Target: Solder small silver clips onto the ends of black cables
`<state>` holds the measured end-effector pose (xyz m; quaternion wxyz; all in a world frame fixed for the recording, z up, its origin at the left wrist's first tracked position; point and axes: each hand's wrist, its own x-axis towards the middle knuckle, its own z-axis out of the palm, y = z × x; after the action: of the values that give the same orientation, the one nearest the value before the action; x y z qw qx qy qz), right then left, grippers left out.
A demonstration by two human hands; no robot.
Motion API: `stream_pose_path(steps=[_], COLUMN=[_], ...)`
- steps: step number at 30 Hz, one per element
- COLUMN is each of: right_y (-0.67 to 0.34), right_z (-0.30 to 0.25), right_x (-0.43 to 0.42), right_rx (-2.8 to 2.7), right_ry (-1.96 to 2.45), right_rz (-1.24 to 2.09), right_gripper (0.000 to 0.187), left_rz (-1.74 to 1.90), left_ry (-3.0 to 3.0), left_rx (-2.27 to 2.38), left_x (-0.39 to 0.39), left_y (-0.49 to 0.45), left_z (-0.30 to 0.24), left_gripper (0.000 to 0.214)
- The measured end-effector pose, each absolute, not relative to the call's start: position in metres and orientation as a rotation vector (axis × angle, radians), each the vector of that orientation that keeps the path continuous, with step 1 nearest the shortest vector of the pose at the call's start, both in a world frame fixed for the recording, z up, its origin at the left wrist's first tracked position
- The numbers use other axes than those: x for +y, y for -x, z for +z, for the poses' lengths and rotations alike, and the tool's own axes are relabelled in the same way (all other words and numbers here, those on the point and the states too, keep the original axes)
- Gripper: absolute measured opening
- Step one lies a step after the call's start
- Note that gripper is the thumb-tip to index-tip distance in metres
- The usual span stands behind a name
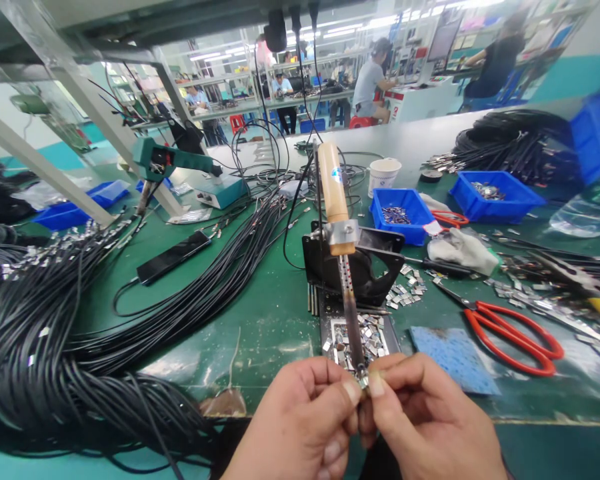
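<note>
Our left hand [305,427] and right hand [430,420] cut off at bottom edge. Small part pinched between our fingertips [353,393] mostly hidden, too small to identify. Far workers beyond hands blurred.

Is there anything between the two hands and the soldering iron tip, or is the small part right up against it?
Nothing visible stands between them. The left hand and right hand pinch a small metal piece between the fingertips, right at the tip of the soldering iron fixed in its black stand. The tray of metal clips lies behind, beneath the iron.
</note>
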<state>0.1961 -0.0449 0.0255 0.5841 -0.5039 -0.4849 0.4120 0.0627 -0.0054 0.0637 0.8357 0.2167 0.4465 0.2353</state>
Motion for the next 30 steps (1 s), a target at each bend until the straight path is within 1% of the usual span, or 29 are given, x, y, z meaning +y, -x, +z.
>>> stream_pose_path(steps=[15,26,30], right_y=[-0.1945,-0.1960,-0.1953], right_z=[0.0245,0.0264,0.0277], right_x=[-0.0398,-0.0418,-0.0398], right_rx=[-1.084,-1.089,-1.071], right_ry=[1.113,1.144,1.166], right_rz=[1.009,1.013,1.015], right_gripper=[0.013,0.015,0.015], left_rz=[0.511,0.498,0.505], left_ry=[-0.467,-0.492,-0.485], left_rx=[0.954,0.973,0.964], left_x=[-0.0028,-0.0033,-0.0034], left_y=[-0.0653,-0.0643,-0.0647], left_z=[0.0653,0.0655,0.0660], left_gripper=[0.023,0.029,0.026])
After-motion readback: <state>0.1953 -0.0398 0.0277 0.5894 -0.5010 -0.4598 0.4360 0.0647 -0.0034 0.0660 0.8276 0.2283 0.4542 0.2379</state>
